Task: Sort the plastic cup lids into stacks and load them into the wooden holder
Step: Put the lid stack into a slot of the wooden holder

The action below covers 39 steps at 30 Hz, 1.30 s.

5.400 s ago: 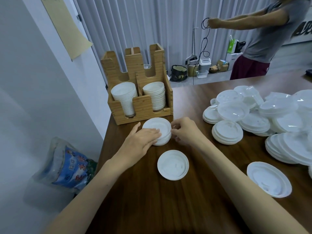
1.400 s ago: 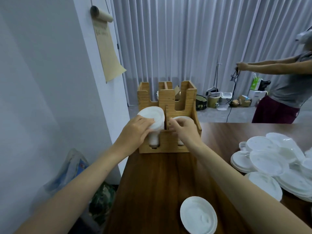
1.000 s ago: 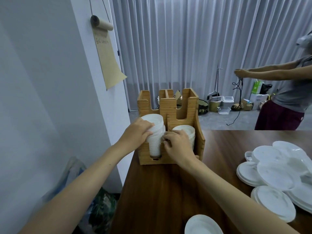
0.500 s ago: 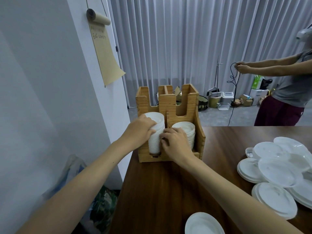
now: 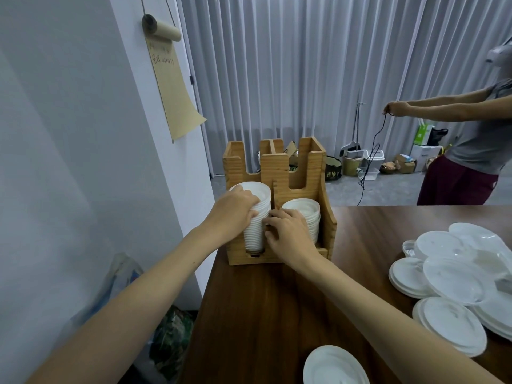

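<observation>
The wooden holder (image 5: 310, 173) stands at the table's far left corner. Its left front slot holds a tall stack of white lids (image 5: 255, 231), the right front slot a shorter stack (image 5: 306, 210). My left hand (image 5: 235, 210) grips the top of the tall stack from the left, fingers curled over its rim. My right hand (image 5: 288, 236) lies in front of the divider, its curled fingertips against the same stack's right side. Loose lids and short stacks (image 5: 454, 278) cover the table's right side. A single lid (image 5: 332, 365) lies near the front edge.
The wooden table (image 5: 263, 314) ends just left of the holder, next to a white wall. A plastic bag (image 5: 122, 275) lies on the floor below. Another person (image 5: 471, 151) stands at the back right, holding a cable.
The small stack gathered on the table went up into the holder's left slot. Over the last second both hands have stayed on it, with the stack settling slightly lower.
</observation>
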Available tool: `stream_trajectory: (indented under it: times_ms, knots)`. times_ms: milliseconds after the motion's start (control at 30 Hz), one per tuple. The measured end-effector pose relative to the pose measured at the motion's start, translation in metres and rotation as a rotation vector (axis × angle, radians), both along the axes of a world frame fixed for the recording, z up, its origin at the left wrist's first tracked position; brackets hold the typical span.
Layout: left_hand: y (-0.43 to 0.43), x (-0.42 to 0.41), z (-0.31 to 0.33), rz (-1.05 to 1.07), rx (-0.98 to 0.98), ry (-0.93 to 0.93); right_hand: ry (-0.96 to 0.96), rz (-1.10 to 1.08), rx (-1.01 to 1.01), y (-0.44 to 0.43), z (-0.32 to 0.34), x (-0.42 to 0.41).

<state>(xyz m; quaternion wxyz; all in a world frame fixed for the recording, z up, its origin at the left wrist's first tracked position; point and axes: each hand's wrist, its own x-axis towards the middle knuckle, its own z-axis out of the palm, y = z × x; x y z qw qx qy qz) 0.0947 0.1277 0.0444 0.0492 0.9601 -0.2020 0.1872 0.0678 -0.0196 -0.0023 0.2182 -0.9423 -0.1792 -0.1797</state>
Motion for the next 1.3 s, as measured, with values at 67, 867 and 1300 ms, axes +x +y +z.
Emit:
stream_trajectory:
  times_ms: [67,867,1300]
  knots:
    - [0.000,0.000,0.000,0.000,0.009,-0.005,0.000,-0.002,-0.005,0.000,0.000,0.000]
    - [0.022,0.006,-0.002,-0.092,0.002,0.176,-0.007,-0.004,-0.018,-0.001,-0.001,-0.001]
    - [-0.054,-0.035,0.000,-0.326,-0.052,-0.225,0.051,0.007,0.036,-0.073,0.030,-0.049]
